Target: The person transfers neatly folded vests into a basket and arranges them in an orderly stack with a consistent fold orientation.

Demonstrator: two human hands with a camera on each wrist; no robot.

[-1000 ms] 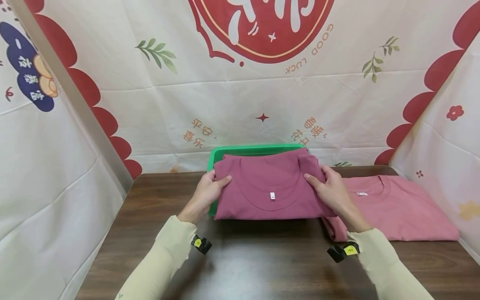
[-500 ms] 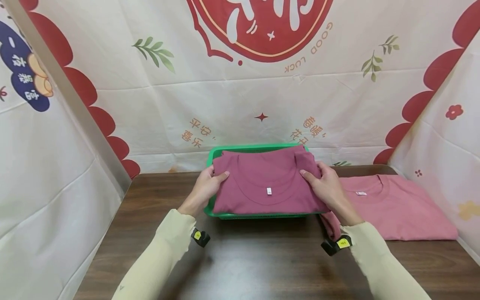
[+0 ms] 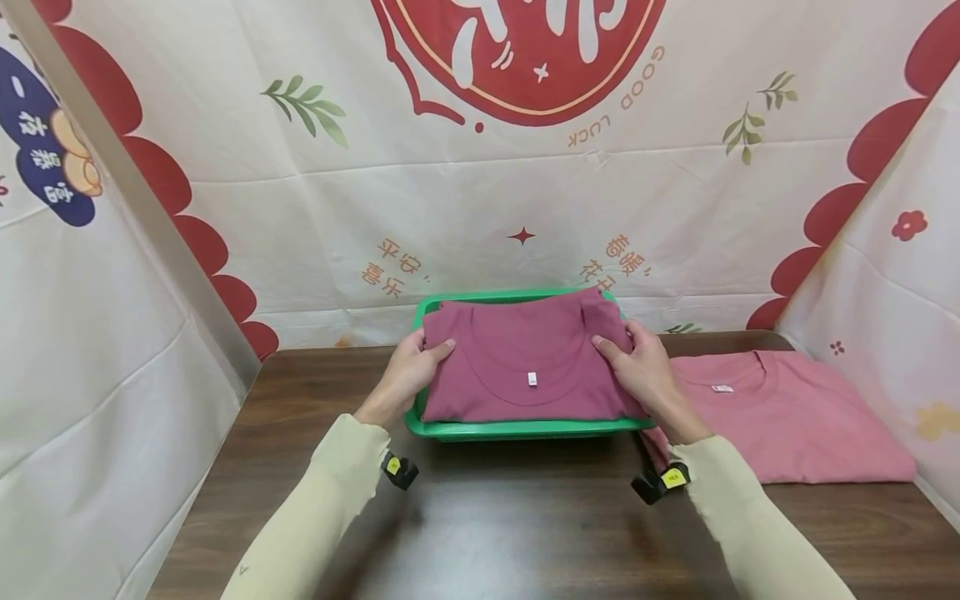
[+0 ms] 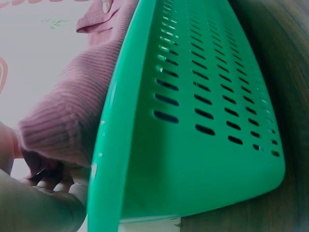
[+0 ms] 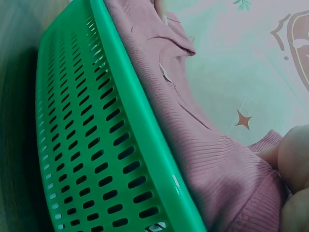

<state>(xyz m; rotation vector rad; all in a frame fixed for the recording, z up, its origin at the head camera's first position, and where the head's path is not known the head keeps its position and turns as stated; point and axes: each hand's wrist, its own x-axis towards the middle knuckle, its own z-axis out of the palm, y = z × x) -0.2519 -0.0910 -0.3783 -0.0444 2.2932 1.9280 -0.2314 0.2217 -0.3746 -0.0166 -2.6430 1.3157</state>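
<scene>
Pinching the purple shirt [image 3: 517,362] at both sides, the left hand [image 3: 408,368] and right hand [image 3: 647,368] hold it over the basket [image 3: 525,429] on the desk [image 3: 510,533].

Over on the desk [image 3: 510,533], just before the hanging cloth [image 3: 480,208], stands the basket [image 3: 528,429], with one shirt [image 3: 525,354] at its mouth between the person's left fingers [image 3: 441,351] and right fingers [image 3: 609,349], while a second shirt [image 3: 810,429] lies to the basket's right.

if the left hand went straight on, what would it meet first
Past the folded shirt it grips, the left hand would probably meet the green basket at its far rim, though depth is unclear.
</scene>
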